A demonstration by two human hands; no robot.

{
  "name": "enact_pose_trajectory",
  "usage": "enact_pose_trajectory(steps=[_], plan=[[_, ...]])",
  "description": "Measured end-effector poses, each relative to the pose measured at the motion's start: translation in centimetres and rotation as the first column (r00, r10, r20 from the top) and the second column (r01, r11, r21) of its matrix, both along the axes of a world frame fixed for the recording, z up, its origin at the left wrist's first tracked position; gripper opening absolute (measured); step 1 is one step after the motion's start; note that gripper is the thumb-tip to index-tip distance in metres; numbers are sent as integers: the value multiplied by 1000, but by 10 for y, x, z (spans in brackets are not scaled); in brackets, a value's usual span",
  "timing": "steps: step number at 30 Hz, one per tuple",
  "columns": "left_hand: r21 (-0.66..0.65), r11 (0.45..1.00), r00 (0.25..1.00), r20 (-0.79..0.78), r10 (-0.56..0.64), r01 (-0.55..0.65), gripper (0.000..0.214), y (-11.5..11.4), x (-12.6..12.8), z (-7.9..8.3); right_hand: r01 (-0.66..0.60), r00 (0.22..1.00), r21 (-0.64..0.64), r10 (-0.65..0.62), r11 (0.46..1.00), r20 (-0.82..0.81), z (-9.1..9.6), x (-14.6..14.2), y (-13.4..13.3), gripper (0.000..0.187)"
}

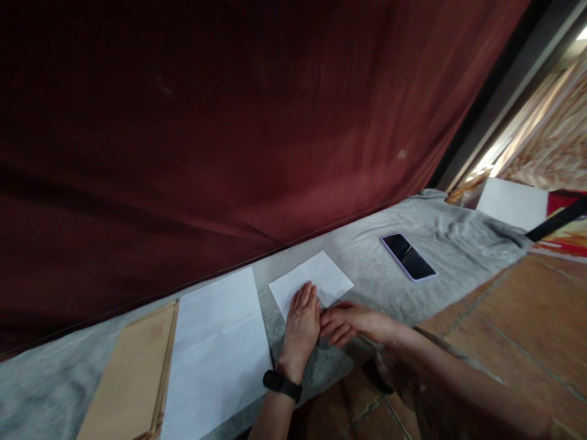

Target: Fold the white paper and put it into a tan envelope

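A small folded white sheet of paper (316, 276) lies on the grey cloth (389, 269). My left hand (302, 324), a black band on its wrist, lies flat on the sheet's near edge with the fingers stretched out. Beside it, my right hand (351, 322) rests with its fingers extended, the fingertips touching the left hand by the paper's near right corner. Neither hand grips anything.
A large white sheet (215, 348) lies to the left, next to a stack of brown envelopes (132, 379). A dark phone (408, 256) lies on the cloth to the right. A dark red curtain (229, 122) hangs behind. Tiled floor (504, 318) is at the right.
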State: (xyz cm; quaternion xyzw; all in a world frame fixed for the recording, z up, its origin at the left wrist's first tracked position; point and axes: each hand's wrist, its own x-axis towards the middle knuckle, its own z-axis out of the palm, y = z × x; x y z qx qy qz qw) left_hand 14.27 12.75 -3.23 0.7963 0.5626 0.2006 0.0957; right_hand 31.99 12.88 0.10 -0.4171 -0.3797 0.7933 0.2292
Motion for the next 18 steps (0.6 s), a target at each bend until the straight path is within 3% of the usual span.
enact_pose_trajectory(steps=[2,3,5,7,10,13,18], plan=[[-8,1000,999,-46,-5,5,46,-1,-1,0,47,995,222,-65,974,77,3,5,9,38],[-8,1000,998,-68,-8,8,46,-1,-1,1,77,984,357,-129,931,124,3,5,15,38],[2,1000,994,-105,-8,9,45,-3,1,2,30,944,633,-230,773,237,3,1,27,34],[11,1000,991,-132,-21,22,44,-5,3,5,-131,908,792,-249,597,338,0,-5,37,31],[13,997,987,-142,-70,73,41,-13,5,8,-342,872,850,-201,402,446,-9,-13,47,35],[16,994,985,-133,-107,110,39,-22,5,13,-465,835,846,-188,263,517,-19,-16,53,38],[-20,993,986,-121,-118,117,39,-33,5,20,-508,799,832,-237,224,552,-28,-22,65,40]])
